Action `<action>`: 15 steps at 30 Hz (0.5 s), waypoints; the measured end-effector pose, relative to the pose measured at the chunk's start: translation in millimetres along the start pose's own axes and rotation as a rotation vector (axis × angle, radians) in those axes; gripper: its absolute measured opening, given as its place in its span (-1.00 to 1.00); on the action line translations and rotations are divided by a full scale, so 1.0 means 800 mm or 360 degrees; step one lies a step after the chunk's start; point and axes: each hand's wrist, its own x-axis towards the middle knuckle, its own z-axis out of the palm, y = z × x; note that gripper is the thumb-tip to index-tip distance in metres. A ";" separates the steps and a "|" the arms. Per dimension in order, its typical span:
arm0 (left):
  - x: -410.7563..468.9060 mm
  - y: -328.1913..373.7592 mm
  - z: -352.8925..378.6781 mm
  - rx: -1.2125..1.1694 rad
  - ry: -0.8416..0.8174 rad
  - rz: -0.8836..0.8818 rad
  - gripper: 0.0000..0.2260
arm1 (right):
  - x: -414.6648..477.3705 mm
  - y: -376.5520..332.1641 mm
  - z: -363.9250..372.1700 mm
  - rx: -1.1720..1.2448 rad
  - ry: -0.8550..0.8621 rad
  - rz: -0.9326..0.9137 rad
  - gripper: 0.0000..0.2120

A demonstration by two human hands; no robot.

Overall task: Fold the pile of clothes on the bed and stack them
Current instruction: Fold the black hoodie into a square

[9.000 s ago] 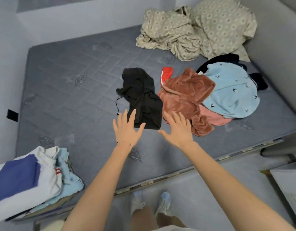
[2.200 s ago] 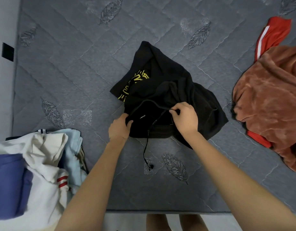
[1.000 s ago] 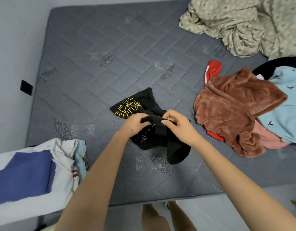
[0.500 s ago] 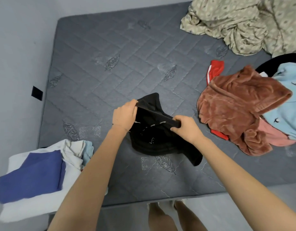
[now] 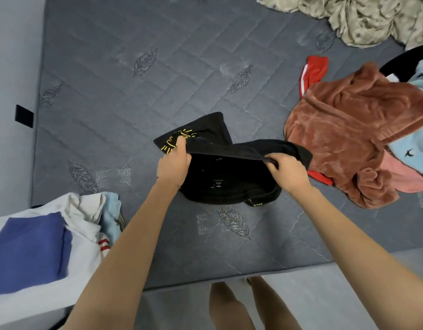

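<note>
Black garment [image 5: 229, 179] lies mid-mattress [image 5: 134, 96], its long axis running left to right; left hand [image 5: 174, 166] and right hand [image 5: 286, 171] each pinch its lifted upper edge. Brown fleece [image 5: 348, 129] sits just right.

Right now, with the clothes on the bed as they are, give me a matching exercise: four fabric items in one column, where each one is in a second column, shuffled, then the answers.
Items
1. black garment
2. brown fleece top
3. dark blue cloth
4. beige patterned bedding

Places
A. on top of the white garment in the stack at near left
B. bunched at the far right of the mattress
C. gripped by the left hand and the right hand
D. lying over a red garment, right of centre

Pairs: 1-C, 2-D, 3-A, 4-B
</note>
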 end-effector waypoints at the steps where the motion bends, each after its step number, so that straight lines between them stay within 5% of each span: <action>1: 0.004 -0.003 0.008 -0.0020 -0.0015 -0.0036 -0.70 | 0.002 0.004 0.003 0.0029 -0.0033 0.0013 -0.72; 10: 0.015 -0.056 0.081 -0.0125 -0.0023 -0.0362 -0.81 | 0.024 0.043 0.012 0.0380 0.0157 0.0219 -0.65; 15: 0.010 -0.069 0.115 -0.0393 -0.0415 -0.0216 -0.65 | 0.017 0.066 0.037 0.0405 0.0196 0.0408 -0.85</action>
